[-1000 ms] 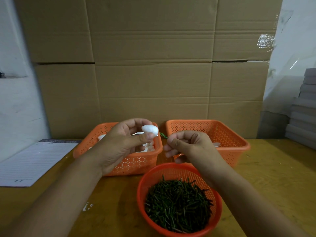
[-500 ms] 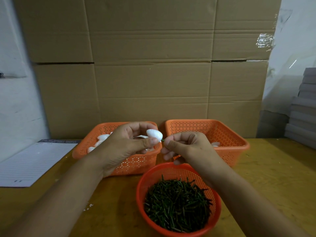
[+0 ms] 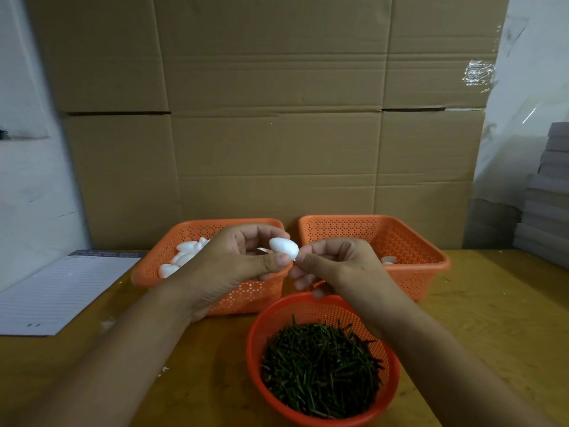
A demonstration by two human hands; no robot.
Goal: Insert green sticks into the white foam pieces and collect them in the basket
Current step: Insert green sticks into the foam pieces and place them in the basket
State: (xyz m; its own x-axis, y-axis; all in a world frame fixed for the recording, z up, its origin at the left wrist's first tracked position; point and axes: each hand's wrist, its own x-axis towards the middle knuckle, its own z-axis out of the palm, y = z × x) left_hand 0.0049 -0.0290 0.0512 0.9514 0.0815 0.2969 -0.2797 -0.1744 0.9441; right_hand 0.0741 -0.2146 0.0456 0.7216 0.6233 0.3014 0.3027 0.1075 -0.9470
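My left hand (image 3: pixel 234 263) pinches a white egg-shaped foam piece (image 3: pixel 283 248) between thumb and fingers, above the gap between two orange baskets. My right hand (image 3: pixel 335 266) has its fingertips pressed against the foam's right end; the green stick it pinched earlier is hidden between its fingers and the foam. A round orange bowl (image 3: pixel 264 322) of green sticks (image 3: pixel 320 368) sits in front. The left basket (image 3: pixel 243 300) holds several loose foam pieces (image 3: pixel 184 257). The right basket (image 3: pixel 409 254) holds a foam piece or two (image 3: pixel 388 259).
A lined paper pad (image 3: pixel 61 294) lies at the left on the wooden table (image 3: pixel 492 318). Large cardboard boxes (image 3: pixel 277 134) form a wall right behind the baskets. A stack of grey sheets (image 3: pixel 548 192) stands at the right edge.
The two hands have come together. The green stick tip seen between them a second ago is no longer visible, and the right fingertips now touch the foam piece.
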